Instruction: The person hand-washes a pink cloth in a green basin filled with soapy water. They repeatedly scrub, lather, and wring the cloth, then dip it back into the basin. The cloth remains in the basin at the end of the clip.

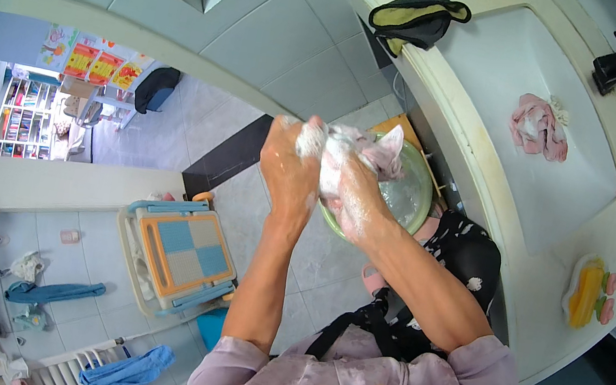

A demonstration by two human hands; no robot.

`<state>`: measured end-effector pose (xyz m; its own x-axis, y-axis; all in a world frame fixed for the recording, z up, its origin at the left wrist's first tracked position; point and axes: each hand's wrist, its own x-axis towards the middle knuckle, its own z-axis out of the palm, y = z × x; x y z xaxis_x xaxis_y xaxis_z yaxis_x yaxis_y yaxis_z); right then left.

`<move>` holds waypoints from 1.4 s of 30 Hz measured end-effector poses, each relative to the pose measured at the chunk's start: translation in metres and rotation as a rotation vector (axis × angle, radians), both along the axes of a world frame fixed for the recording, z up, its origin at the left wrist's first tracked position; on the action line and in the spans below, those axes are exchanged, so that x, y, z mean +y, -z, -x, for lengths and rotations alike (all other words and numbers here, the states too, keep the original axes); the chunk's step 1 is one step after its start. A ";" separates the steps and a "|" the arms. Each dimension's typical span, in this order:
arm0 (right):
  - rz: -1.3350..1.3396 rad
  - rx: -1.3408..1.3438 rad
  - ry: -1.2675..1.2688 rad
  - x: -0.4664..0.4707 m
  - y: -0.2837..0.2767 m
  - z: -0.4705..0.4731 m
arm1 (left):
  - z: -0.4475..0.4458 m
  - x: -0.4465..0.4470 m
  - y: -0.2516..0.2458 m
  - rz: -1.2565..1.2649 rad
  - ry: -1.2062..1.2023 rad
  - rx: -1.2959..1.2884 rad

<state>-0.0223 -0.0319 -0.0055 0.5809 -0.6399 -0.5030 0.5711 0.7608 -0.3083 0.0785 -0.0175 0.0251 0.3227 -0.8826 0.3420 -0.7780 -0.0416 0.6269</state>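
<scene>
Soapy foam covers parts of both hands and a wet pale pink cloth (386,154) bunched between them. My left hand (293,159) grips the cloth's left end with curled fingers. My right hand (352,191) is closed on it just to the right, and folds of it stick out beyond that hand. Below the hands is a round green basin (426,182) with water in it, partly hidden by the cloth and my right hand. Another wet pink cloth (532,130) lies in the white sink (554,199) at the right.
The counter edge (481,124) runs along the right, with a grey and yellow cloth (419,17) over its far corner. A yellow soap bar (585,294) sits in a dish on the counter. A folded plastic stand (182,257) leans at the left. A doorway opens at upper left.
</scene>
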 end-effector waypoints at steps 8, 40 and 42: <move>0.006 -0.099 0.068 -0.003 0.030 -0.005 | 0.027 0.011 0.007 0.049 -0.050 -0.149; 0.600 0.049 0.106 -0.017 0.098 -0.005 | 0.059 0.031 0.014 0.183 0.165 -0.110; 0.092 -0.296 0.057 -0.005 0.061 -0.002 | 0.038 0.013 0.020 0.226 0.052 -0.045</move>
<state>-0.0200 -0.0366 -0.0665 0.6555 -0.7106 -0.2557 0.6869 0.7017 -0.1890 0.0402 -0.0041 0.0052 0.2587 -0.7973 0.5453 -0.8027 0.1366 0.5805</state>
